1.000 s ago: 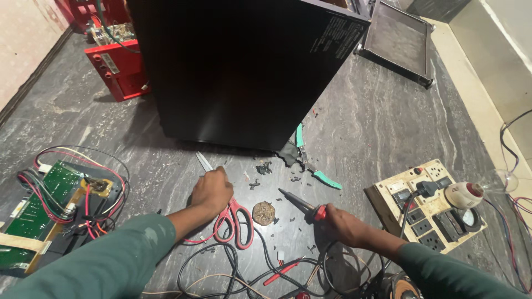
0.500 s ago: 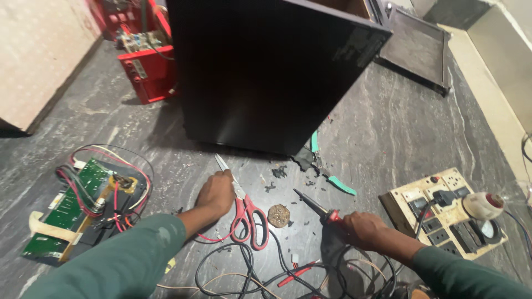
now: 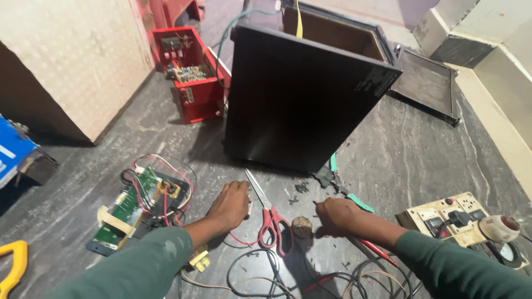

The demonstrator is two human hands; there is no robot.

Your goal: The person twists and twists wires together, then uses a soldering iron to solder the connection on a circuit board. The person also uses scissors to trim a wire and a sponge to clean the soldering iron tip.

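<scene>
1. The left hand point(image 3: 230, 204) rests knuckles up on the dark grey marbled stone floor point(image 3: 421, 144), fingers curled under. Whether it grips anything cannot be told.
2. The red-handled steel scissors point(image 3: 268, 216) lie just beside that hand, blades pointing away from the person towards the cabinet.
3. The right hand point(image 3: 334, 216) is curled narrow over the shaft of a red-handled screwdriver point(image 3: 372, 247), whose handle trails back under the wrist.
4. A small round tan object point(image 3: 302, 226) sits on the floor between the scissors and the right hand.
5. The large black box-shaped cabinet point(image 3: 293, 99) stands just beyond both hands, its top open.
6. A green circuit board with red and black wires point(image 3: 138, 202) lies left of the left hand.
7. A beige switch and socket board point(image 3: 446, 217) lies right of the right forearm.
8. Loose black cables point(image 3: 260, 274) coil on the floor between the forearms.
</scene>
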